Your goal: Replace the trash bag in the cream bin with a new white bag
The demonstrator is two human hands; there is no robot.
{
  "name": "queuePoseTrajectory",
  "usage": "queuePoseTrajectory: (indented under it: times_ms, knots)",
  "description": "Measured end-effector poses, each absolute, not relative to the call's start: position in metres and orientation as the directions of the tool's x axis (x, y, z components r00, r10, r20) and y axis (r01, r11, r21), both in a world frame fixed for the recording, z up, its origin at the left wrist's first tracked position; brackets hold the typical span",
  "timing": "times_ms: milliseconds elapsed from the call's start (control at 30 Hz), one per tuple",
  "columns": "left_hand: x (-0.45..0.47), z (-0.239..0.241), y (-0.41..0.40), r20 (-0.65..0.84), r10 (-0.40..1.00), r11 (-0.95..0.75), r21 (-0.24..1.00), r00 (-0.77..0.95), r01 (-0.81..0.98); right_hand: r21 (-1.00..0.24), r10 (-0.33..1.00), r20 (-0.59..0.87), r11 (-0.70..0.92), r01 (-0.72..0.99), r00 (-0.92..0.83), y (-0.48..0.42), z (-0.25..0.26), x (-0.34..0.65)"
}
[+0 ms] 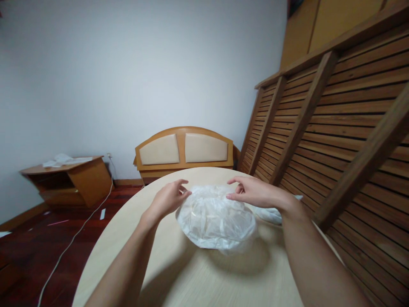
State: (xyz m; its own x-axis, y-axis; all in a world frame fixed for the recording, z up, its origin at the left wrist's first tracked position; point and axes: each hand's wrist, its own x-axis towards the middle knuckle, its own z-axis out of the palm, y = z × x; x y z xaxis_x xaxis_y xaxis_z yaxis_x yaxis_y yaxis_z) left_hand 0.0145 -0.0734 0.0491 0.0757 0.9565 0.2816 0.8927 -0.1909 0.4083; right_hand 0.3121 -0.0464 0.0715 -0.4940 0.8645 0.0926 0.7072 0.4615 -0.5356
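A rounded bundle of crinkled, translucent white plastic (217,221) sits on a pale round table (179,281). What lies inside or under the plastic cannot be made out. At its far left edge, my left hand (170,197) has its thumb and fingers curved but apart, the thumb tip at the plastic. Over the far right edge curves my right hand (254,192), with a gap between thumb and forefinger; its thumb tip is close to or touching the plastic. Neither hand visibly grips it. Partly behind my right wrist lies a second piece of whitish plastic (269,215).
Wooden slatted panels (348,123) lean along the right side, close to the table. Beyond the table stands a headboard (182,147) with two cream panels. At left are a low wooden cabinet (91,181) with papers on top and a white cable (76,233) across the dark floor.
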Motion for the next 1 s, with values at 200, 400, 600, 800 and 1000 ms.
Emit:
queuePoseTrajectory:
  times_ms: [200, 400, 600, 800, 1000]
  knots:
    - [0.012, 0.065, -0.086, 0.079, 0.997, -0.005, 0.192, -0.010, 0.981, -0.532, 0.826, 0.213, 0.546, 0.648, -0.521, -0.036, 0.064, 0.316]
    - [0.016, 0.056, -0.076, 0.316, 0.946, -0.213, 0.432, 0.074, 0.877, -0.460, 0.850, 0.319, 0.526, 0.715, -0.420, -0.053, 0.079, 0.302]
    - [0.015, 0.045, -0.071, 0.212, 0.960, -0.266, 0.475, 0.185, 0.838, -0.429, 0.892, 0.161, 0.448, 0.784, -0.422, -0.059, 0.078, 0.291]
    - [0.013, 0.059, -0.089, 0.079, 0.970, -0.242, 0.442, 0.232, 0.864, -0.434, 0.871, 0.127, 0.479, 0.763, -0.475, -0.049, 0.067, 0.293]
    - [0.003, 0.062, -0.096, 0.024, 0.990, -0.143, 0.162, 0.141, 0.976, -0.476, 0.843, 0.123, 0.513, 0.714, -0.524, -0.045, 0.066, 0.297]
